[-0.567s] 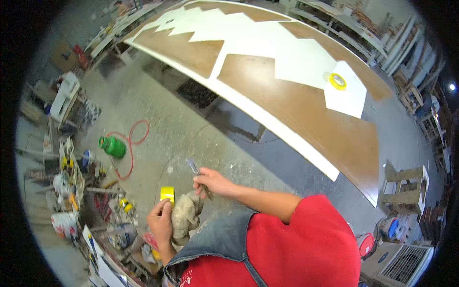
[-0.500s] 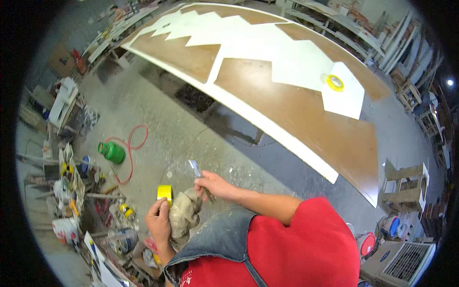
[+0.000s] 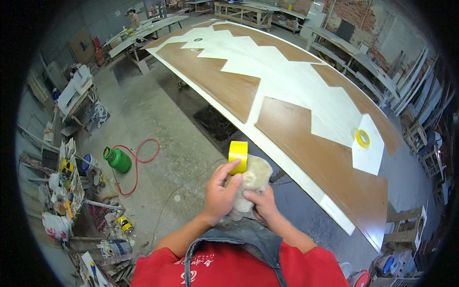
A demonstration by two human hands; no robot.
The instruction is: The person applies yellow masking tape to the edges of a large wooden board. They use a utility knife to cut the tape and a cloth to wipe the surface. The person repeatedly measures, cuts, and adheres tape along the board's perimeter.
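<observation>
My left hand is closed on a roll of yellow tape, its fingers against the roll's lower edge. Bunched beside the roll is a dirty off-white rag. My right hand grips the rag from the right, thumb on top. No blade shows in it; its fingers are partly hidden behind the cloth. Ahead lies a large panel with brown sections and a zigzag-edged white area. A second yellow tape roll rests on the white area's right end.
A green gas cylinder with a red hose stands on the floor to the left. Cluttered tins and tools line the left side, including a yellow-and-black can. A wooden stand is at right. Another person is far off.
Both hands have come together over the rag and moved right and upward in view. The small bladed tool in my right hand is out of sight. The view has shifted, showing more of the room.
</observation>
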